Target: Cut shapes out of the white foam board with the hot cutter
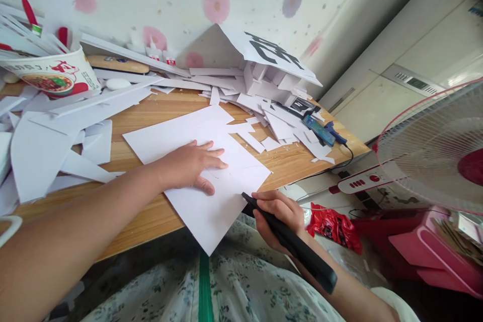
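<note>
A white board sheet [241, 161] lies on the wooden table, one corner jutting past the front edge. My left hand [192, 163] rests flat on it, fingers spread, with nothing held. In my right hand [281, 211] is a long black handheld tool [298, 249], wide at its rear and narrow at the front. Its tip sits at the sheet's right edge near the front corner; whether it touches the sheet I cannot tell. Faint pencil-like marks show on the sheet beside my left fingers. Narrow white offcuts [251, 141] lie just beyond it.
White board scraps [45, 146] pile up at left beside a paper noodle tub [49, 73] holding strips and red-handled tools. A white model house [264, 78] stands at the back. A phone [319, 129] and blue-handled tool [335, 132] lie right. A fan [433, 151] stands beyond the table.
</note>
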A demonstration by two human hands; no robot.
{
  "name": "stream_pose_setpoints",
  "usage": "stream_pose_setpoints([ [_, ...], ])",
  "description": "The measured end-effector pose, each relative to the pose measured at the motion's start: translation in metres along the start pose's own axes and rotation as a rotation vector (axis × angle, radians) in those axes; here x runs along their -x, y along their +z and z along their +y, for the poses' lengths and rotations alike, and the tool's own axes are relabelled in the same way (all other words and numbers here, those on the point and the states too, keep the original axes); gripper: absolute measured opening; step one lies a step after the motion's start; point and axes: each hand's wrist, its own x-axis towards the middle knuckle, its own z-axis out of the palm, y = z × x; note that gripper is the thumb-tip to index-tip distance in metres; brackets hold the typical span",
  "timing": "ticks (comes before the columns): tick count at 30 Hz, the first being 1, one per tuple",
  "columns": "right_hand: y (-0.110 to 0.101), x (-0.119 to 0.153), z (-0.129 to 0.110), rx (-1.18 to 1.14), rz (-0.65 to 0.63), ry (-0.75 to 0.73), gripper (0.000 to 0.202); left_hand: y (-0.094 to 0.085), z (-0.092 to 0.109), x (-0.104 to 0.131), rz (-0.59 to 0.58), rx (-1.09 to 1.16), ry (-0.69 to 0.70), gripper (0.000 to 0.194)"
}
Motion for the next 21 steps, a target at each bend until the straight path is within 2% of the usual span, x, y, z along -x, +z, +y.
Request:
stream_pose_setpoints([
  [16, -0.002, 0.010, -0.006, 0.007, 0.013, -0.002, 0.028, 0.004, -0.004, 0.001, 0.038, 0.007, 0.033, 0.080],
  [21, -0.019, 0.031, -0.011, -0.050, -0.054, 0.074, 0.027, 0.008, -0.006, 0.001, 0.039, 0.029, 0.035, 0.080],
])
